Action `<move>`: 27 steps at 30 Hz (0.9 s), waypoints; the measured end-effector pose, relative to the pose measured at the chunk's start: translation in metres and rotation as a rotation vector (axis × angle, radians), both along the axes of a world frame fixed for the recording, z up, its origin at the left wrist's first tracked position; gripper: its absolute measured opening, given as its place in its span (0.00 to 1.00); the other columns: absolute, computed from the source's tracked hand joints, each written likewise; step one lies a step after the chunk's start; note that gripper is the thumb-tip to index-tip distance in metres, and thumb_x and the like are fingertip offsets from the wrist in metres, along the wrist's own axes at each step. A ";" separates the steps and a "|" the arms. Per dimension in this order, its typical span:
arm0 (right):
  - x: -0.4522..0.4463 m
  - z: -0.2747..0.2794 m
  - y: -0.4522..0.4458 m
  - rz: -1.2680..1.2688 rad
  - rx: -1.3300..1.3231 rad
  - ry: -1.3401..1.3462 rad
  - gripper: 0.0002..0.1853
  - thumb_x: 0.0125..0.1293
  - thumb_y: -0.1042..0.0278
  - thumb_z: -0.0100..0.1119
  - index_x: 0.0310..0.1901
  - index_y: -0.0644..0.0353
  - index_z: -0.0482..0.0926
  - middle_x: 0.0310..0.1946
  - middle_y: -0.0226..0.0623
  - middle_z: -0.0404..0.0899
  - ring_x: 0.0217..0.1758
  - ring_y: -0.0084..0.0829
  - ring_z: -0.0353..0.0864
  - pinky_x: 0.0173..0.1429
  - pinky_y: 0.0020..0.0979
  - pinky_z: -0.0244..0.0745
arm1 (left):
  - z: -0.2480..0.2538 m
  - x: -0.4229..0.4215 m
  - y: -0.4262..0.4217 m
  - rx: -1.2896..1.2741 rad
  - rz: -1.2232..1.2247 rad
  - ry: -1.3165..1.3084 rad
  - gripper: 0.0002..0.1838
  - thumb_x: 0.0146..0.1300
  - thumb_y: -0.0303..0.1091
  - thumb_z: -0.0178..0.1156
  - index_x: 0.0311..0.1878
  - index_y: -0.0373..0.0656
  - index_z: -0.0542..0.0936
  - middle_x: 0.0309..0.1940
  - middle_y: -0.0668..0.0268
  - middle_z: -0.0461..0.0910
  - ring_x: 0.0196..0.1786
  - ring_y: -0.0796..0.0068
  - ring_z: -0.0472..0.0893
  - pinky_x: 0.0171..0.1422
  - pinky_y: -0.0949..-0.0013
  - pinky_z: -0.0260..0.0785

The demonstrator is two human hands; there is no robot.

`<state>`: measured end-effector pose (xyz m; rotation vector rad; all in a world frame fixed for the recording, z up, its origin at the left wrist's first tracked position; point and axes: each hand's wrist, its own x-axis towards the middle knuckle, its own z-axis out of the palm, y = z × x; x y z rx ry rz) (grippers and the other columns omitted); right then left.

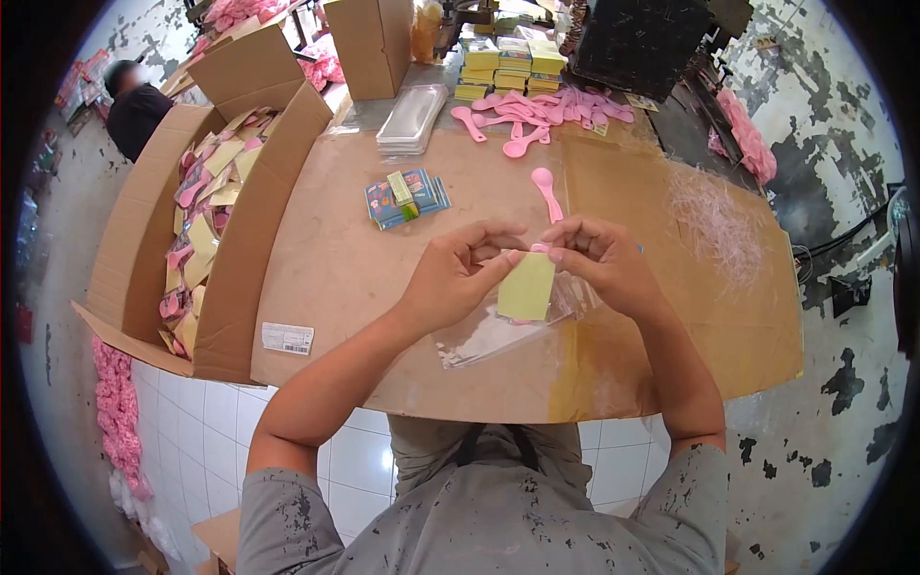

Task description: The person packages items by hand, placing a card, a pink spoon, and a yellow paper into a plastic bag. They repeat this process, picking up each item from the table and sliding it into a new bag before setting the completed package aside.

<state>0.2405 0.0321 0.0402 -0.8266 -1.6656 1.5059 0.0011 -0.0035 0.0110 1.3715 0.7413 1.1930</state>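
Note:
My left hand [470, 268] pinches the upper left corner of a pale yellow card [526, 286] between thumb and fingers. At its upper right corner my right hand [599, 257] is closed the same way. A bit of pink shows at the card's top edge, between my fingertips; most of it is hidden. Below the card, clear plastic bags [479, 347] lie on the cardboard-covered table [335, 278]. Just beyond my hands rests a pink spoon [544, 187]. A small stack of blue printed cards [422, 199] with a yellowish strip on top lies past my left hand.
An open cardboard box [254, 230] at left holds many packed spoons and cards. Farther back are a pile of pink spoons [565, 107], stacked card bundles [513, 62], clear plastic sleeves [412, 120] and a black machine [637, 43]. Plastic strands [719, 225] lie at right. A person [139, 110] is at far left.

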 end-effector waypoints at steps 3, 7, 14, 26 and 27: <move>0.004 -0.003 -0.001 -0.021 0.016 0.006 0.09 0.73 0.76 0.67 0.51 0.69 0.85 0.44 0.33 0.87 0.47 0.21 0.86 0.54 0.23 0.80 | 0.002 -0.001 -0.001 -0.048 0.037 0.109 0.15 0.76 0.26 0.63 0.62 0.32 0.81 0.51 0.59 0.88 0.52 0.74 0.88 0.55 0.71 0.83; 0.012 -0.013 0.004 -0.096 0.007 0.028 0.08 0.72 0.77 0.67 0.50 0.68 0.86 0.44 0.31 0.87 0.47 0.20 0.85 0.55 0.25 0.80 | 0.002 -0.001 0.001 -0.048 0.115 0.103 0.13 0.75 0.26 0.64 0.59 0.31 0.84 0.48 0.60 0.89 0.49 0.75 0.88 0.53 0.71 0.84; 0.019 -0.022 0.007 -0.037 0.065 0.081 0.07 0.71 0.81 0.65 0.48 0.66 0.88 0.46 0.29 0.83 0.49 0.20 0.82 0.55 0.25 0.77 | -0.007 -0.005 0.004 0.112 0.127 0.236 0.12 0.74 0.21 0.63 0.58 0.34 0.85 0.50 0.60 0.89 0.49 0.77 0.87 0.55 0.71 0.83; 0.021 -0.024 0.007 -0.027 0.090 -0.007 0.06 0.71 0.79 0.66 0.47 0.68 0.87 0.46 0.32 0.85 0.46 0.20 0.83 0.50 0.24 0.79 | -0.010 -0.004 0.007 0.000 0.098 0.109 0.10 0.72 0.23 0.66 0.53 0.32 0.87 0.47 0.59 0.89 0.46 0.76 0.88 0.49 0.73 0.83; 0.020 -0.026 0.006 -0.042 0.061 -0.014 0.06 0.72 0.78 0.66 0.47 0.68 0.87 0.46 0.32 0.85 0.46 0.20 0.84 0.49 0.24 0.79 | -0.009 -0.002 0.006 -0.030 0.104 0.111 0.10 0.72 0.24 0.67 0.53 0.32 0.87 0.47 0.59 0.89 0.45 0.77 0.88 0.47 0.74 0.83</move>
